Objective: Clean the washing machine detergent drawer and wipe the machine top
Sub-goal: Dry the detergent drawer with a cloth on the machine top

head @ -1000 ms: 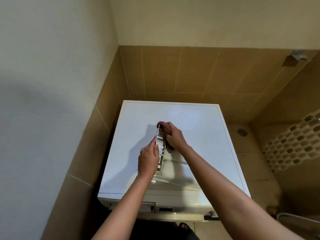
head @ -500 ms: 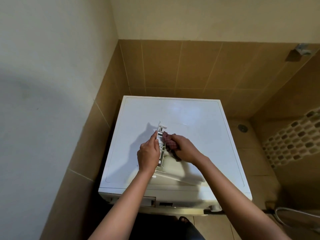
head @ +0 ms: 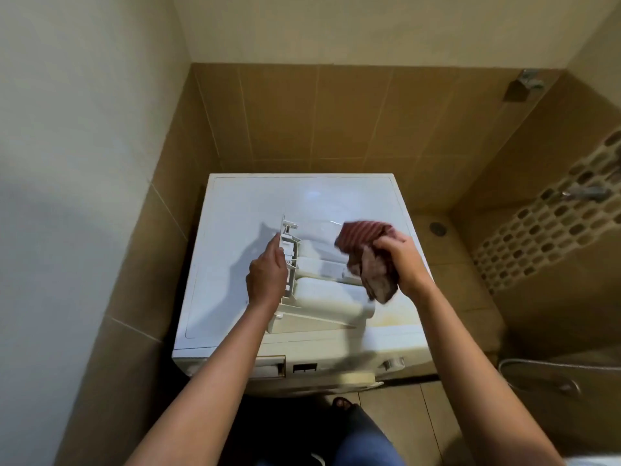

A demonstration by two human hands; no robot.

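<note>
Cream painted wall (head: 84,163) fills the left side, with brown glazed wall tiles (head: 285,112) below and behind it. Set into that corner is the white washing machine top (head: 232,210), glossy and lit from above. The left hand (head: 267,279) holds the upright front panel of the white plastic detergent drawer (head: 322,297), with the index finger laid along the panel's edge. The drawer rests on the machine top and its long body reaches to the right, compartments showing. Below, on the machine's front, the rectangular drawer slot (head: 270,366) gapes open. Right of the drawer, the right hand (head: 403,264) clutches a bunched dark red striped cloth (head: 368,257), blurred. Its hanging corner overlaps the drawer's far end, and I cannot tell whether they touch. Further right lie a round floor drain (head: 437,228), a band of pebble mosaic (head: 551,227) and a looped metal hose (head: 537,375).
</note>
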